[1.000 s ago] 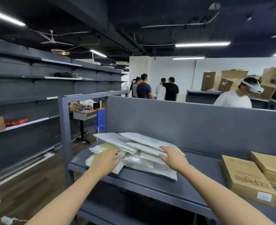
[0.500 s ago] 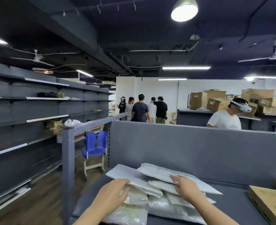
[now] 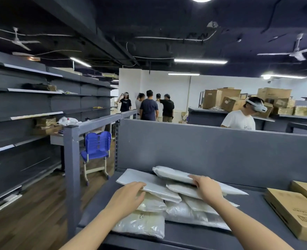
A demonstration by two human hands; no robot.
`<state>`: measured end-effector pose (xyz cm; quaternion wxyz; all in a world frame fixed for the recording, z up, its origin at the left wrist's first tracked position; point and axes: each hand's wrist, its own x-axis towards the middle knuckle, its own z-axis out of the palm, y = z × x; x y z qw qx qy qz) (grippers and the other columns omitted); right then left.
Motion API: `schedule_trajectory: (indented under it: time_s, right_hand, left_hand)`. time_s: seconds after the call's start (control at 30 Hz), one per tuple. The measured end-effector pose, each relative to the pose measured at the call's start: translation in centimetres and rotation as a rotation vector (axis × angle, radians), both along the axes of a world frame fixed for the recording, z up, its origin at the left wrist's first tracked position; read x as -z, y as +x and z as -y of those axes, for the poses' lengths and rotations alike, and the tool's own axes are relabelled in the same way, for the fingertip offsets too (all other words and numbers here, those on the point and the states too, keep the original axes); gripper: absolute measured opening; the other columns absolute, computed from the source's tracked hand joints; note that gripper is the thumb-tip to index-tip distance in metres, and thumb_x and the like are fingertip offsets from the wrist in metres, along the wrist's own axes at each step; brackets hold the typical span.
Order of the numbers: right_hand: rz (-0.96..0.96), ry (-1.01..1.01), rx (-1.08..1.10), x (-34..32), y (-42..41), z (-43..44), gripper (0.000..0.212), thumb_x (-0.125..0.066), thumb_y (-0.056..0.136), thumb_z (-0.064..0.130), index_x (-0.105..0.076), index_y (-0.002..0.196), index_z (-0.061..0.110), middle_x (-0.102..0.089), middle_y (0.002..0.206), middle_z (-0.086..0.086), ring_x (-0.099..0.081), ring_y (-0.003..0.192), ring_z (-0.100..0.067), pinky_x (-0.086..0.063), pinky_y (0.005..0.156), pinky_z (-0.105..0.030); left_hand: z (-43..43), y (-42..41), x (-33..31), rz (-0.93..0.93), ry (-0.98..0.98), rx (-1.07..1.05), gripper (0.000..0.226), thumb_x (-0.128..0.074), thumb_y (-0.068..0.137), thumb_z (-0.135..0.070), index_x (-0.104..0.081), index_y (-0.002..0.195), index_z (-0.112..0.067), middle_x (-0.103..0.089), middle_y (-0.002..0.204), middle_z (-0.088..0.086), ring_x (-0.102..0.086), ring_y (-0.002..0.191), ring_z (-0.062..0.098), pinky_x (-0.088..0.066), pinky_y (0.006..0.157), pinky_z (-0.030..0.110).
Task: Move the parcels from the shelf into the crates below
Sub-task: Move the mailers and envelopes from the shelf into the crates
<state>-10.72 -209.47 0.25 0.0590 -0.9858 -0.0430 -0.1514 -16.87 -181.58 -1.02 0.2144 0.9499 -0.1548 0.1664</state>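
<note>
A heap of white plastic mailer parcels (image 3: pixel 174 204) lies on the grey shelf (image 3: pixel 253 219) in front of me. My left hand (image 3: pixel 126 197) rests on the near edge of a flat white parcel (image 3: pixel 145 183) at the left of the heap, fingers curled over it. My right hand (image 3: pixel 206 188) lies on a long white parcel (image 3: pixel 172 174) on top at the right, fingers spread over its edge. A clear-bagged parcel (image 3: pixel 141 224) sits lowest at the front. No crate is in view.
Two brown cardboard boxes (image 3: pixel 293 212) lie on the shelf at the right. A grey back panel (image 3: pixel 212 150) rises behind the heap, a grey post (image 3: pixel 71 170) stands at the left. A blue chair (image 3: pixel 96 150) is beyond. A person in a headset (image 3: pixel 243 116) stands behind the panel.
The view has tilted upward, so the heap sits lower in frame. Both hands stay on the parcels, with the left hand now over the flat parcel's edge.
</note>
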Motion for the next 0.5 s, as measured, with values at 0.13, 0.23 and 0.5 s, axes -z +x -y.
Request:
schedule_trajectory:
  time_s: [0.13,0.23,0.5]
  right_hand:
    - [0.151,-0.019,0.013,-2.1,-1.2,0.4,0.039,-0.036,0.089,0.008,-0.052,0.112,0.035,-0.057,0.091,0.007,-0.047,0.078,-0.025,-0.032,0.064,-0.03]
    - [0.237,0.003,0.02,-4.2,-1.5,0.9,0.027,-0.039,0.091,0.009,-0.052,0.103,0.03,-0.062,0.091,0.005,-0.051,0.076,-0.027,-0.033,0.06,-0.03]
    - [0.453,0.082,-0.067,-11.2,-4.7,2.3,0.028,-0.036,0.099,0.022,-0.057,0.118,0.025,-0.068,0.102,-0.003,-0.06,0.092,-0.034,-0.038,0.064,-0.035]
  left_hand:
    - [1.8,0.5,-0.1,-0.027,-0.005,0.005,0.04,-0.04,0.098,-0.034,-0.043,0.137,-0.027,-0.048,0.139,-0.013,-0.048,0.122,0.005,-0.041,0.099,0.026]
    - [3.3,0.7,-0.5,-0.031,0.016,0.017,0.041,-0.039,0.098,-0.035,-0.042,0.139,-0.027,-0.046,0.14,-0.012,-0.048,0.122,0.007,-0.041,0.099,0.027]
    - [6.6,1.2,-2.7,-0.043,-0.224,0.008,0.06,-0.045,0.098,-0.035,-0.018,0.15,-0.024,-0.021,0.156,-0.001,-0.036,0.135,0.02,-0.035,0.102,0.03]
